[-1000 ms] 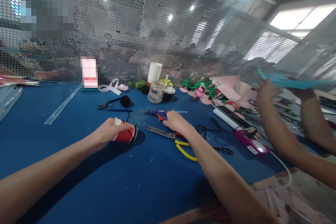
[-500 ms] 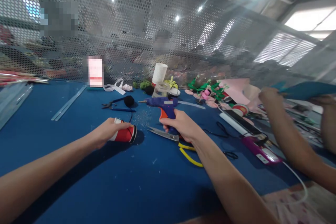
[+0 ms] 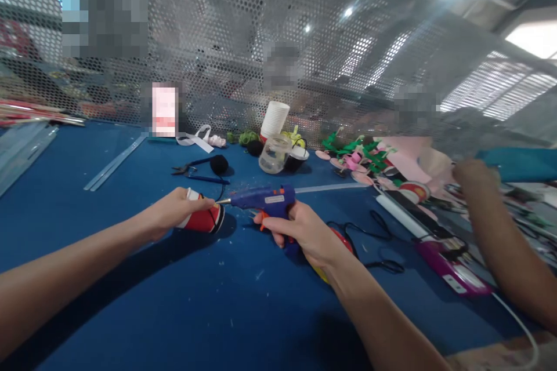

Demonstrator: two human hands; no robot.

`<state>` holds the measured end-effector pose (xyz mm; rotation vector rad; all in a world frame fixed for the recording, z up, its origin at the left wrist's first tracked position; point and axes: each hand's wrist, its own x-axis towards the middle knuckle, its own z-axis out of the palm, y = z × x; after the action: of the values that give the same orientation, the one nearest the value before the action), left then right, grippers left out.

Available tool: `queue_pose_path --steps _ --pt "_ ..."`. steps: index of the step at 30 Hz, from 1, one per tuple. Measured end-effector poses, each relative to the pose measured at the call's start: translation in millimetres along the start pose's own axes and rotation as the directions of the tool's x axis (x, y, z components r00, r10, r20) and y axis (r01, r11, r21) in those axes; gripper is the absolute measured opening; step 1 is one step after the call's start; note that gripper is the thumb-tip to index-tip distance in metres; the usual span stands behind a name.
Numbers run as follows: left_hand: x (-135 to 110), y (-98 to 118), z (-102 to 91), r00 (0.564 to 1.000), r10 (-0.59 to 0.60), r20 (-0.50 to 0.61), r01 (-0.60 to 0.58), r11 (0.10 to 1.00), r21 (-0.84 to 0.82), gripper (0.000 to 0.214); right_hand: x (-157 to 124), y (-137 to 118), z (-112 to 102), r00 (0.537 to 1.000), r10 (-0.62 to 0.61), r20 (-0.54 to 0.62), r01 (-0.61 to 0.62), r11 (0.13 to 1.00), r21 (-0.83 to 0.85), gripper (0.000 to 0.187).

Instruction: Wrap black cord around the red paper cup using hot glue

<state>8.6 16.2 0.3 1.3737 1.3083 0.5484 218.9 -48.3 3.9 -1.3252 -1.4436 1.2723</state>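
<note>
My left hand [image 3: 178, 211] is wrapped round a red and white paper cup [image 3: 203, 219], which lies tilted on its side just above the blue table. A black cord runs over the cup and leads toward a black yarn ball [image 3: 219, 164]. In my right hand [image 3: 300, 229] is a blue hot glue gun [image 3: 263, 200], with my fingers at its orange trigger. The gun's metal nozzle points left and comes up to the cup near my left thumb; whether it touches cannot be made out. Yellow-handled scissors [image 3: 321, 272] lie partly hidden under my right hand.
Behind the cup are pliers [image 3: 191, 171]. Stacked white cups [image 3: 275, 119] and a clear jar [image 3: 275, 155] stand at the back. A purple power strip [image 3: 452, 269] and cables lie on the right, near green and pink craft flowers [image 3: 354, 156]. A co-worker's arm [image 3: 491, 232] reaches in there.
My right hand has brought the glue gun down and left, from above the scissors to the cup's edge. The cup stays in my left hand. The co-worker's arm has shifted right in view.
</note>
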Motion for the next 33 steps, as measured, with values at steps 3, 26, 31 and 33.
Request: queue_pose_path --steps 3,26,31,33 --pt "1 -1 0.0 1.0 0.021 0.018 -0.021 1.0 0.006 0.033 -4 -1 3 0.999 0.009 -0.033 -0.014 0.99 -0.138 0.018" --pt "1 0 0.4 0.998 0.03 0.063 -0.026 0.998 -0.054 0.028 -16 -16 21 0.974 -0.223 -0.038 0.141 0.733 -0.666 0.011" --pt "0 0 0.4 0.998 0.032 0.046 -0.029 0.999 -0.045 0.027 -18 -17 19 0.973 -0.231 -0.013 0.166 0.734 -0.659 0.013" --pt "0 1 0.8 0.998 0.036 0.044 -0.034 0.998 -0.045 0.027 -16 -13 19 0.964 -0.266 0.006 0.196 0.695 -0.691 0.011"
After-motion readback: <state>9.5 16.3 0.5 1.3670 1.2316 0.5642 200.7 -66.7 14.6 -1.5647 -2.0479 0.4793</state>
